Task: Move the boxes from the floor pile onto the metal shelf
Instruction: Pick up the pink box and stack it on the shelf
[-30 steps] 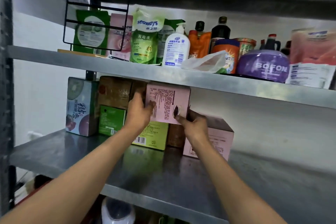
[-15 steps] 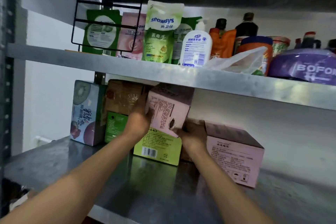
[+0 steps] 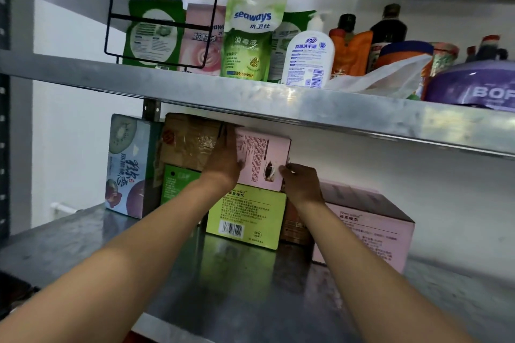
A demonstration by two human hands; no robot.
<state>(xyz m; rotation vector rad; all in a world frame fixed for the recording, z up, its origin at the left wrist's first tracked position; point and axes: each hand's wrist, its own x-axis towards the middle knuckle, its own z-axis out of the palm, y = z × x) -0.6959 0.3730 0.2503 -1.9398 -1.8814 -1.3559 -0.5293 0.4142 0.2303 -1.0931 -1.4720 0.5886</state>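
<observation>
A small pink box [image 3: 262,157] rests on top of a yellow-green box [image 3: 246,217] at the back of the metal shelf [image 3: 237,284]. My left hand [image 3: 224,160] grips the pink box's left side. My right hand [image 3: 302,182] holds its lower right corner. Left of it a brown taped carton [image 3: 189,139] sits over a dark green box [image 3: 178,184], and a tall kiwi-print box [image 3: 126,164] stands at the far left. A larger pink box [image 3: 367,223] lies to the right. The floor pile is out of view.
The upper shelf [image 3: 306,108] hangs just above the pink box and carries refill pouches [image 3: 250,36], a white bottle [image 3: 308,58], dark bottles, a plastic bag [image 3: 384,81], a purple tub [image 3: 473,86] and a black wire rack [image 3: 164,14]. A brown box [image 3: 295,223] stands behind my right wrist.
The pink box went from tilted to level and farther back on the yellow-green box. Both hands followed it, and the camera moved closer to the shelf.
</observation>
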